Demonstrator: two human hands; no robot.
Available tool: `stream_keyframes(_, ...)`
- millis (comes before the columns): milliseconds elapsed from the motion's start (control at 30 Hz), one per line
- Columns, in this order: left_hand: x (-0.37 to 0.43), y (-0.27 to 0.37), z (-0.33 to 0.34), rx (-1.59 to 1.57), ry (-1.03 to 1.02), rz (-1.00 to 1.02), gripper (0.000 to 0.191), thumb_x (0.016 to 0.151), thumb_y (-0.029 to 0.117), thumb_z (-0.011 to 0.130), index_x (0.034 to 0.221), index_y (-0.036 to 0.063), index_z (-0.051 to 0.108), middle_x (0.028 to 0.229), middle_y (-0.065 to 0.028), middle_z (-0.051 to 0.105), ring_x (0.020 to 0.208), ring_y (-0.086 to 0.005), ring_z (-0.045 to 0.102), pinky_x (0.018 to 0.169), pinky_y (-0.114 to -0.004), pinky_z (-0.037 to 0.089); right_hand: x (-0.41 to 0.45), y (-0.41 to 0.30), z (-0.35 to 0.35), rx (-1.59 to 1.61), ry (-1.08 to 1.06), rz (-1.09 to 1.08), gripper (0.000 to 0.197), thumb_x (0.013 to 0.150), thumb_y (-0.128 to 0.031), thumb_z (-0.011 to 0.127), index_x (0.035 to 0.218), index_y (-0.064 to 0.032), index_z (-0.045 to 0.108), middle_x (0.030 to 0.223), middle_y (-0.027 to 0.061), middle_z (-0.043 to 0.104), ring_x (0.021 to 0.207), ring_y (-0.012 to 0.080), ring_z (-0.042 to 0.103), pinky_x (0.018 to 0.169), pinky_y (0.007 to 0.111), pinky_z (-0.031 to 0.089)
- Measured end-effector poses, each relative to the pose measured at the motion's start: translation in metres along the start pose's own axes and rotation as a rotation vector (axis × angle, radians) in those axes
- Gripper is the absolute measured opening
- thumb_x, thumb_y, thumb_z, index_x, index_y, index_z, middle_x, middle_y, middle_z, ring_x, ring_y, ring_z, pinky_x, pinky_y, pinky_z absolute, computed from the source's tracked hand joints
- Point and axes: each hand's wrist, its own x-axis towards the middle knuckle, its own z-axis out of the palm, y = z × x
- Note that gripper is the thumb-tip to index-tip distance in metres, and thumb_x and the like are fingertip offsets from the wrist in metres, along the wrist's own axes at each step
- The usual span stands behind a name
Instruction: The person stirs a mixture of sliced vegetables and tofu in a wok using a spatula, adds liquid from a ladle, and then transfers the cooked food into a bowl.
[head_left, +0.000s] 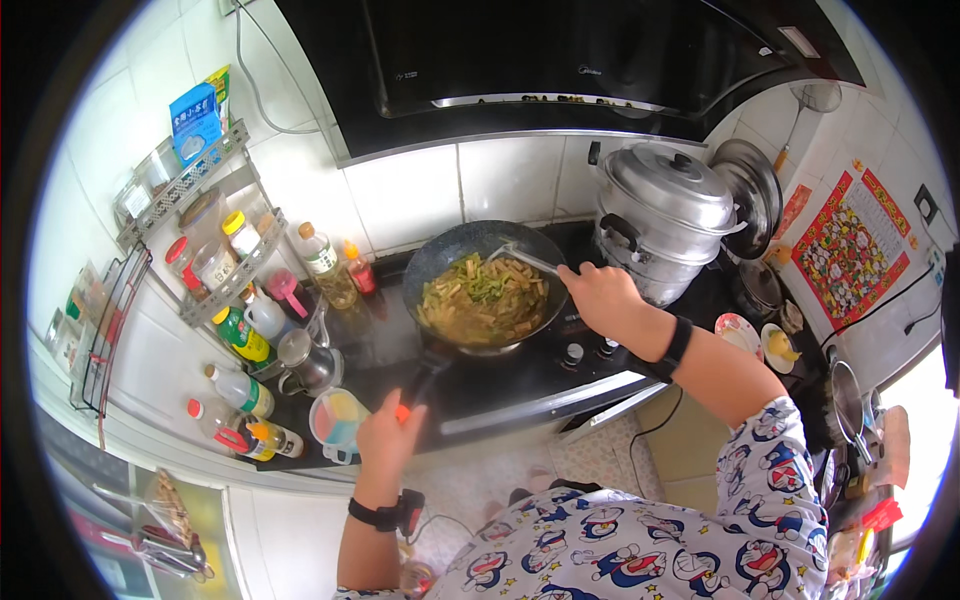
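A dark wok (421, 279) sits on the black gas stove, tilted slightly towards me. Inside it are green and pale brown cut pieces of food (480, 300), with some steam over them. My right hand (604, 296) grips the handle of a metal spatula (532, 259), whose head rests in the food at the far side. At the near left, my left hand (386, 435) is closed around the orange-tipped end of the wok's handle (429, 373); blur hides the exact finger positions. Just left of that hand stands a clear plastic jug (352, 446) with coloured contents.
A stacked aluminium steamer pot (660, 217) stands right of the wok. Bottles (247, 334) and a metal pitcher (304, 360) line the left side beneath a spice rack (232, 270). Overhead hangs a black range hood (525, 60). Two small dishes (780, 349) lie at right.
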Motion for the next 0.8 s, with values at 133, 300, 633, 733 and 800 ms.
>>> stream_keyframes(133,0.0,0.002,-0.001,0.027,-0.016,-0.032,0.054,0.078,0.043,0.062,0.117,0.0058,0.056,0.083,-0.0191,0.065,0.078,-0.0365,0.063,0.069,-0.043,0.05,0.029,-0.004,0.024,0.027,-0.012,0.089,0.029,0.081,-0.011,0.052,0.108,-0.0014,0.052,0.084,0.0147,0.061,0.073,0.0285,0.065,0.06,0.035,0.053)
stream_keyframes(300,-0.003,-0.004,0.007,-0.011,0.064,0.011,0.048,0.076,0.039,0.068,0.111,0.0071,0.059,0.074,-0.0195,0.063,0.071,-0.0377,0.061,0.061,-0.043,0.048,0.045,0.001,0.043,0.117,-0.056,0.228,0.021,0.082,-0.014,0.052,0.099,-0.0022,0.055,0.085,0.0175,0.063,0.077,0.0322,0.065,0.064,0.038,0.054)
stream_keyframes(633,-0.002,0.002,-0.001,0.015,0.021,-0.007,0.05,0.078,0.04,0.064,0.114,0.0056,0.057,0.077,-0.0206,0.064,0.073,-0.038,0.062,0.064,-0.044,0.049,0.007,-0.029,0.043,0.372,-0.152,0.036,0.019,0.085,-0.019,0.049,0.098,-0.0078,0.059,0.072,0.0179,0.062,0.066,0.0381,0.061,0.062,0.048,0.051)
stream_keyframes(733,-0.001,0.005,-0.003,0.004,-0.028,-0.025,0.053,0.08,0.042,0.061,0.117,0.0043,0.056,0.082,-0.0216,0.065,0.078,-0.0385,0.062,0.069,-0.045,0.049,-0.015,-0.031,0.019,0.436,-0.181,0.035,0.024,0.085,-0.018,0.05,0.105,-0.0083,0.058,0.074,0.0189,0.063,0.067,0.0389,0.061,0.063,0.048,0.05)
stream_keyframes(800,-0.001,0.005,-0.004,0.009,-0.034,-0.031,0.054,0.08,0.042,0.06,0.117,0.0043,0.055,0.083,-0.0215,0.065,0.079,-0.0384,0.062,0.069,-0.045,0.049,-0.025,-0.027,-0.007,0.47,-0.229,0.049,0.031,0.085,-0.018,0.05,0.114,-0.0092,0.057,0.079,0.02,0.063,0.074,0.0384,0.061,0.068,0.047,0.049)
